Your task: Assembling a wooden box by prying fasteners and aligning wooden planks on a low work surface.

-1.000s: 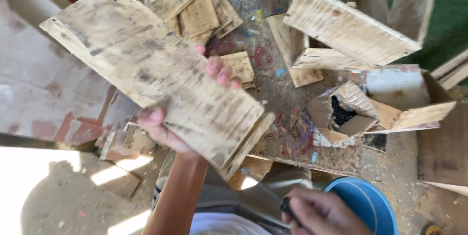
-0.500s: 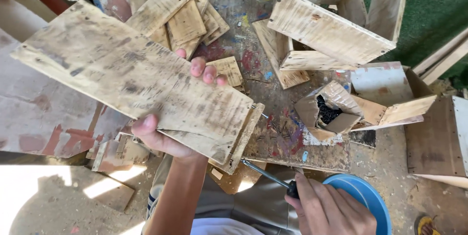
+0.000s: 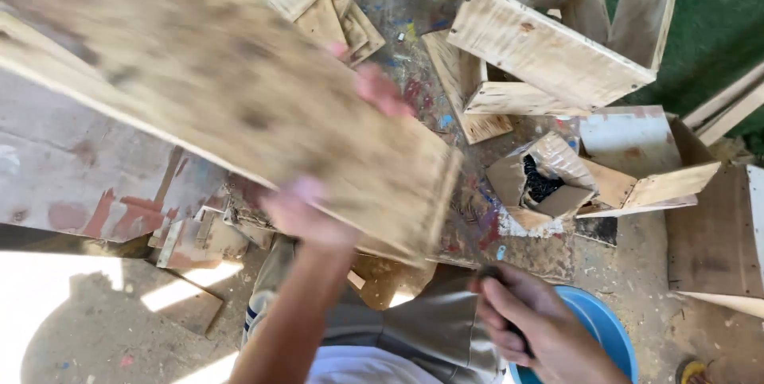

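Observation:
My left hand grips a wide, weathered wooden board from below, thumb on the near edge and fingertips showing past the far edge. The board is raised close to the camera and blurred, and it hides most of the workbench's left side. My right hand is low at the right, closed around a thin dark-handled tool whose metal shaft points up toward the board's near corner. What kind of tool it is cannot be made out.
A paint-stained workbench carries several wood offcuts. A pale wooden crate stands at the back right. An open cardboard box of dark small parts sits beside it. A blue bucket is by my right hand.
The board has been lifted up and toward the camera, now larger and blurred. My right hand with the tool has risen closer to the board's near corner.

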